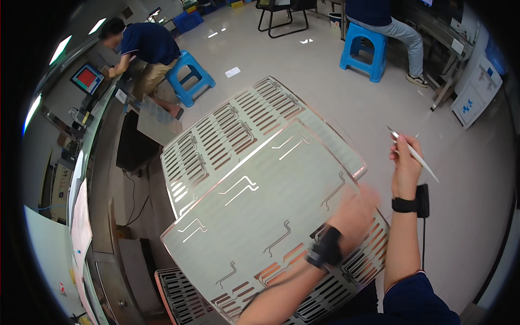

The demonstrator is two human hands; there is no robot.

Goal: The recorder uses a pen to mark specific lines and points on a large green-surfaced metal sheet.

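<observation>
While the left hand [355, 214], blurred so its grip cannot be told, rests on the clear sheet [260, 211] over the slotted panel [227, 130], the right hand [405, 160] pinches white tweezers [417, 154]; peeling seemingly needs a lifted edge.

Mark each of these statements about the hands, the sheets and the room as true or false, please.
1. The right hand holds a thin white tool. True.
2. The left hand rests on a keyboard. False: it is on the clear sheet, and it is blurred.
3. Both wrists carry a black band. True.
4. The clear sheet lies under the slotted sheet. False: it lies on top of it.
5. The stools in the room are red. False: they are blue.
</observation>
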